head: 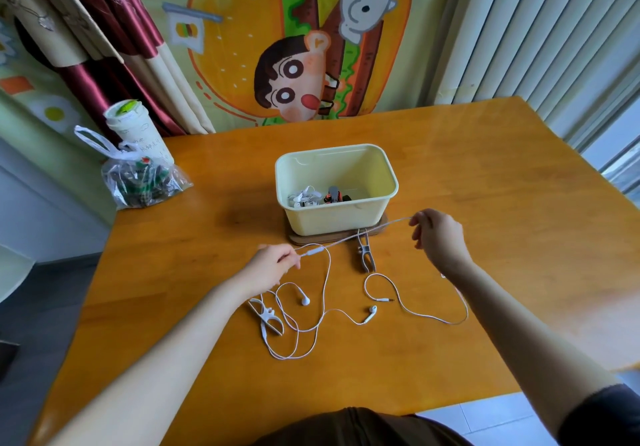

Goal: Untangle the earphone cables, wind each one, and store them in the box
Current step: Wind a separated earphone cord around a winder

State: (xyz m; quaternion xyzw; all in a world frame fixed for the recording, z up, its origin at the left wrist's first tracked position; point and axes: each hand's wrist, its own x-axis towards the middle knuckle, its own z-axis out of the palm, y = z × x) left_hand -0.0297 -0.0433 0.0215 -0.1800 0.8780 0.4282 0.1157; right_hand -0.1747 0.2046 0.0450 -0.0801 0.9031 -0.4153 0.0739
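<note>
The left hand (273, 265) pinches a white earphone cable (346, 241) between thumb and fingertips. The right hand (440, 237), held higher near the box's right front corner, pinches the same cable further along with its fingers curled. The stretch between them is taut.

The rest of the cable lies in loose loops on the table (502, 175) between the forearms, with two earbuds (304, 301) and the plug (384, 300).

There are two clips. A white clip (266, 317) lies by the left wrist, and a grey clip (365, 255) lies just in front of the box, under the taut cable.

Wide bare tabletop lies to the right of the right hand and towards the near edge.

One open cream box (336, 217) stands mid-table on a wooden board (298, 237). It holds a white cable bundle and an orange-and-black bundle.

One cup (138, 133) and one plastic bag (142, 178) sit at the far left edge.
</note>
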